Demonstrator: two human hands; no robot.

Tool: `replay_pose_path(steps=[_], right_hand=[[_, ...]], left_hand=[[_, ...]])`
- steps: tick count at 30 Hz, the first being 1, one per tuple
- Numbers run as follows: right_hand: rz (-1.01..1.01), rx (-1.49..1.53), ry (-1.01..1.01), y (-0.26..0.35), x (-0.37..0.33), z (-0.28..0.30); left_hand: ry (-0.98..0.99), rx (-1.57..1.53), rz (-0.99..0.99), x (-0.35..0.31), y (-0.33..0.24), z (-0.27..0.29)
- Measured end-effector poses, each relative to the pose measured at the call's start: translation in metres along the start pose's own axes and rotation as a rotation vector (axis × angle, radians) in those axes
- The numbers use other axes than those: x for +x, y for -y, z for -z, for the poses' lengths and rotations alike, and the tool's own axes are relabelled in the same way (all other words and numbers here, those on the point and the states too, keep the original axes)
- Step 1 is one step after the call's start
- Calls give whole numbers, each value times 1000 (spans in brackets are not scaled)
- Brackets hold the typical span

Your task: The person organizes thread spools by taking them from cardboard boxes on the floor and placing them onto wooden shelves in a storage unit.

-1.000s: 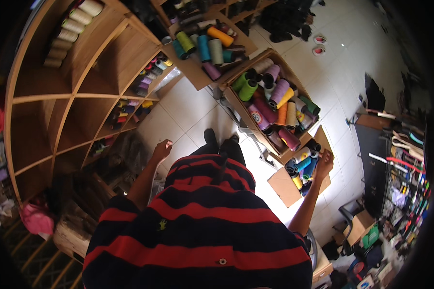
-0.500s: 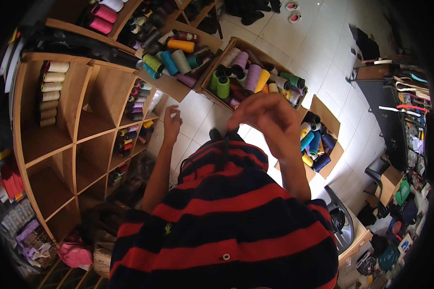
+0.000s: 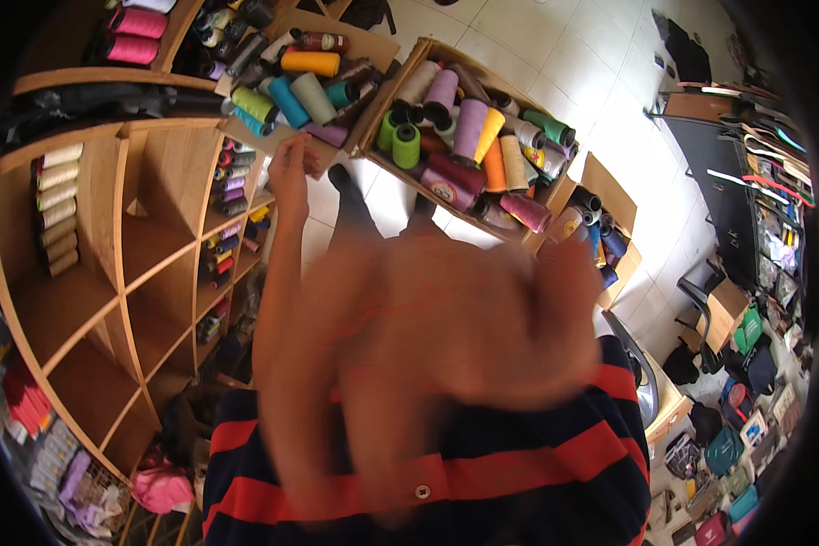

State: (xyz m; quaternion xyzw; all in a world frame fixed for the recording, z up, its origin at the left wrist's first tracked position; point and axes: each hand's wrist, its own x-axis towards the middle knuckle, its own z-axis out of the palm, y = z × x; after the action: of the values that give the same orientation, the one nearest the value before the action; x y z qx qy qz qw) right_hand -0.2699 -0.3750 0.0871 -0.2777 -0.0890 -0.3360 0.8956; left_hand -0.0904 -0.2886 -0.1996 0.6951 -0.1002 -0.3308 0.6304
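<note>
The right hand (image 3: 437, 314) blurs with fingers spread, this side of the box (image 3: 373, 114); the left hand (image 3: 295, 166), left of it, curls its fingers, whether around anything I cannot tell. Thread cones (image 3: 470, 132) fill the box, more crowd a carton (image 3: 611, 182) to its right, and spools (image 3: 58, 193) line shelves (image 3: 159, 247) to its left.

Text: none readable | maroon thread cone (image 3: 458, 176): round pale label (image 3: 444, 191) | its print: too small (and somewhat blurred)

Glare bleaches the white square-tiled floor (image 3: 610, 114); I see shadow deep inside the brown wooden cubbyhole shelf (image 3: 159, 267). The person's bare right hand (image 3: 419, 314), very close, smears with motion blur. Fisheye bends edges, corners black.
</note>
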Motion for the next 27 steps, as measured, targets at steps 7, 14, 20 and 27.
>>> replay_pose_path(steps=[7, 14, 20, 27], right_hand=[[-366, -608, -790, -77, 28, 208], [-392, -1467, -629, -178, 35, 287], [-762, -2005, -671, -247, 31, 264], [-675, -1530, -977, -219, 31, 238]], left_hand=[[78, 401, -368, 98, -20, 36], [435, 1096, -586, 150, -38, 51], [552, 1169, -607, 159, -22, 53], [518, 861, -688, 181, -35, 74]])
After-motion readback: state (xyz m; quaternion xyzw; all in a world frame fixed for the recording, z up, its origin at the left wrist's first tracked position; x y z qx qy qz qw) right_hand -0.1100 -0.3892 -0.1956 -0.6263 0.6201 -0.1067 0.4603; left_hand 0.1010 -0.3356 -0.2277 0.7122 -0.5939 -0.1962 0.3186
